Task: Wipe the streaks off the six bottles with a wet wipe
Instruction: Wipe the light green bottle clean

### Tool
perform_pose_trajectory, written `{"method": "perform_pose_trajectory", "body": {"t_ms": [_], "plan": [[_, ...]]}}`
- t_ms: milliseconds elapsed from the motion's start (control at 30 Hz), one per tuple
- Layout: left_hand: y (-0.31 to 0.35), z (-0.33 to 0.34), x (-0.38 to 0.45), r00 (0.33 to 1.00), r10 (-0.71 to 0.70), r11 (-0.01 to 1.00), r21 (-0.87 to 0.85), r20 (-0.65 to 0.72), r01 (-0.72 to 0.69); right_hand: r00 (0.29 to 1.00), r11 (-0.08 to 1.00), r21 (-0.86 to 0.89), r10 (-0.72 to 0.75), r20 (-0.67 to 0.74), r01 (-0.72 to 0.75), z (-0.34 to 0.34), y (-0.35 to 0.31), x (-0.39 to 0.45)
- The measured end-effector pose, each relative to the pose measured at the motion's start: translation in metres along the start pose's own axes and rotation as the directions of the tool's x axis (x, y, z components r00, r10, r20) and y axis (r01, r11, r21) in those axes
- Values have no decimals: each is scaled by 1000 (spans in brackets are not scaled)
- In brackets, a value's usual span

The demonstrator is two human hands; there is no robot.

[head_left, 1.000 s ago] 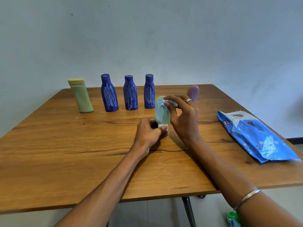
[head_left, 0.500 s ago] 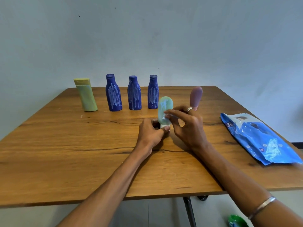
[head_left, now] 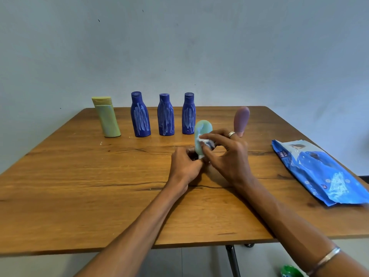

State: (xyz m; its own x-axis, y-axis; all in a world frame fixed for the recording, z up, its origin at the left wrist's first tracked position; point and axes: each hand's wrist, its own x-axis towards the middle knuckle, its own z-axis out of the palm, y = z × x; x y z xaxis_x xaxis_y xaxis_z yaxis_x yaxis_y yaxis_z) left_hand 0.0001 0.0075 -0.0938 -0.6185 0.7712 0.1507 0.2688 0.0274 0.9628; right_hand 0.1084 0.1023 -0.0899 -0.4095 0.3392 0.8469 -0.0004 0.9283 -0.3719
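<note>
Slid lower on pale green tube [head_left: 202, 132]: wet wipe [head_left: 206, 142], pinched in right hand [head_left: 229, 154]. Left hand [head_left: 184, 166] gripping tube base. Blue bottles [head_left: 140, 116] streaked, unwiped.

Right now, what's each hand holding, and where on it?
Left hand grips the pale green bottle at its lower end, by the cap. Right hand pinches the wet wipe against the bottle's side.

Legible marking found on one item only: the blue wipes pack [head_left: 319, 172] lying on the counter [head_left: 79, 186] carries the word "mee" in white near its upper left corner and a small "72" lower down. Other print on it is too small to read.
</note>
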Motion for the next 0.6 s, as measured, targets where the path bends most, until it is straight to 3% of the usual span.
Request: {"method": "perform_pose_trajectory", "body": {"t_ms": [100,267,367,467,600], "plan": [[-1,-1,0,1000,-6,1000,7,-4,6,996,998,-27,-48,71,50,0,-3,-2],[2,2,-2,999,17,999,27,31,-18,982,998,-46,37,-183,-46,-5,3,10],[5,3,-4,999,8,1000,24,45,-10,969,995,-33,87,-231,-97,-5,3,14],[4,3,-4,999,29,998,62,32,-31,982,995,-30,85,-167,-91,-2,4,12],[2,1,-3,1000,13,998,62,-8,-13,998,992,-126,6,57,1,3,0,1]]}}
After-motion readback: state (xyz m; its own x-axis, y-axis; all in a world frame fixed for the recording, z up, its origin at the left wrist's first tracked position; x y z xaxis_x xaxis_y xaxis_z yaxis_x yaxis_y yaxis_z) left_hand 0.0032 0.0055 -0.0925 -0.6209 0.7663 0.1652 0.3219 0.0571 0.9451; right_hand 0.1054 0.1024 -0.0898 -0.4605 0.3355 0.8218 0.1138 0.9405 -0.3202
